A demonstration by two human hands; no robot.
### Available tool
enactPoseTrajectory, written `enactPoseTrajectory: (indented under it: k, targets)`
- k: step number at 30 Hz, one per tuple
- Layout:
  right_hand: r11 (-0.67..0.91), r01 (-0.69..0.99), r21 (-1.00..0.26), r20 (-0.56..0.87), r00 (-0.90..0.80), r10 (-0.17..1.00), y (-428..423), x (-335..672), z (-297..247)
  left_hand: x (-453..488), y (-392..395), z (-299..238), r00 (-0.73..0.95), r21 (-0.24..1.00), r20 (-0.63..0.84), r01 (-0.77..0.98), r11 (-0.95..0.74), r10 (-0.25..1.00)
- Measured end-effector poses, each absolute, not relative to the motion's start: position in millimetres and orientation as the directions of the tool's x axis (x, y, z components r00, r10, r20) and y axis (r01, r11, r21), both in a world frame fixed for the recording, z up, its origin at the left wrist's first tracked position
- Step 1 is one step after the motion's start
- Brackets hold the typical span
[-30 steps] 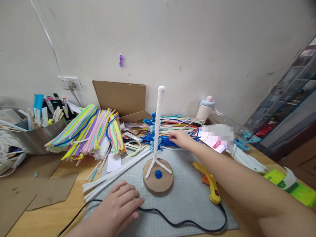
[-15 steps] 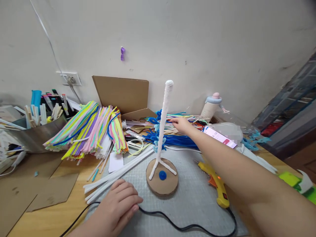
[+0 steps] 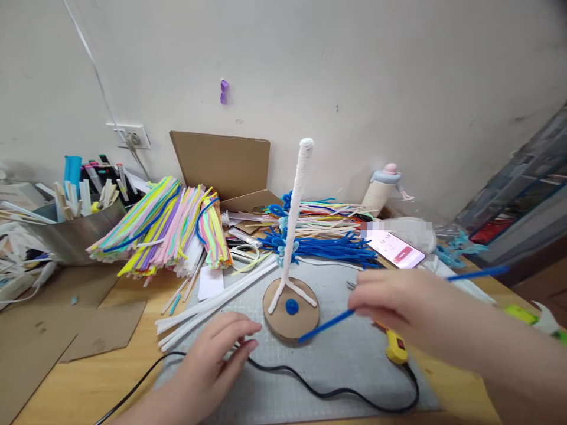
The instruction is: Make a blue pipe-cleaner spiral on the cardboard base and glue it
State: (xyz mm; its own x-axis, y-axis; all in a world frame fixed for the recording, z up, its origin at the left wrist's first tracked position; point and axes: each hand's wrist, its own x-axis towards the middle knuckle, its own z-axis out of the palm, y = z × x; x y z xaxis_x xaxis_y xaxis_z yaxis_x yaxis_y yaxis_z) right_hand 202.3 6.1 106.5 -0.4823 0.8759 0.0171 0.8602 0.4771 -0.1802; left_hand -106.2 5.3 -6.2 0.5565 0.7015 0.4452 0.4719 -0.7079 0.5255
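My right hand (image 3: 398, 304) is closed on a blue pipe cleaner (image 3: 325, 326), held over the grey cutting mat (image 3: 345, 360); the stem runs from near the cardboard disc to the right past my wrist. A white pipe-cleaner post (image 3: 296, 206) stands upright on the round cardboard disc (image 3: 290, 321), beside a small blue dot (image 3: 292, 306). My left hand (image 3: 221, 354) rests on the mat's left part with its fingers spread, close to the black cord (image 3: 310, 386) and several white pipe cleaners (image 3: 212, 307).
A heap of blue pipe cleaners (image 3: 328, 245) lies behind the mat, a large multicoloured bundle (image 3: 163, 233) to the left. A yellow glue gun (image 3: 394, 348) lies under my right hand. A phone (image 3: 396, 249), a cardboard box (image 3: 221, 165) and a metal tin of tools (image 3: 75, 233) stand around.
My right hand has come back from the blue heap at the rear to the mat, now holding a blue pipe cleaner. My left hand has stayed put, fingers spreading slightly.
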Motion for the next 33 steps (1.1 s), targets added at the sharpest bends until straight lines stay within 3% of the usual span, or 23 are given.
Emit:
enactPoseTrajectory:
  k: [3, 6, 8, 9, 11, 13, 15, 17, 20, 25, 30, 33]
  targets:
    - [0.531, 0.793, -0.3, 0.11, -0.524, 0.844, -28, 187, 80, -78, -4, 6, 0.609, 0.597, 0.379, 0.413, -0.687, 0.696]
    - [0.515, 0.783, -0.348, 0.164, -0.49, 0.856, -47, 174, 54, -53, -10, 12, 0.689, 0.444, 0.403, 0.428, -0.787, 0.602]
    - [0.503, 0.798, -0.332, 0.188, -0.466, 0.864, -53, 169, 41, -44, -14, 10, 0.679, 0.389, 0.412, 0.471, -0.791, 0.607]
    - [0.502, 0.808, -0.308, 0.212, -0.456, 0.864, -55, 167, 37, -41, -15, 8, 0.654, 0.427, 0.397, 0.49, -0.76, 0.644]
    - [0.514, 0.82, -0.253, 0.293, -0.441, 0.848, -57, 163, 30, -37, -18, 2, 0.57, 0.64, 0.304, 0.472, -0.606, 0.764]
    - [0.532, 0.821, -0.208, 0.397, -0.426, 0.813, -58, 157, 26, -33, -19, -2, 0.489, 0.894, 0.114, 0.33, -0.304, 0.865]
    - [0.546, 0.813, -0.201, 0.455, -0.416, 0.787, -57, 150, 22, -27, -19, -4, 0.476, 0.993, -0.073, 0.116, 0.02, 0.877]
    - [0.572, 0.784, -0.243, 0.441, -0.436, 0.785, -56, 141, 19, -25, -17, -1, 0.459, 0.979, -0.16, -0.037, 0.199, 0.874]
    - [0.616, 0.706, -0.35, 0.369, -0.5, 0.783, -54, 133, 16, -30, -12, 8, 0.35, 0.959, -0.179, -0.148, 0.242, 0.919]
    - [0.486, 0.722, -0.493, 0.224, -0.434, 0.872, -51, 136, 22, -58, 3, 19, 0.181, 0.862, -0.129, -0.466, 0.201, 0.975]
    - [0.401, 0.738, -0.543, 0.115, -0.408, 0.906, -53, 142, 20, -84, 20, 27, -0.048, 0.668, -0.262, -0.73, 0.145, 0.964]
    - [0.379, 0.739, -0.558, 0.077, -0.408, 0.91, -56, 143, 14, -99, 22, 41, -0.1, 0.578, -0.169, -0.816, 0.016, 0.98]
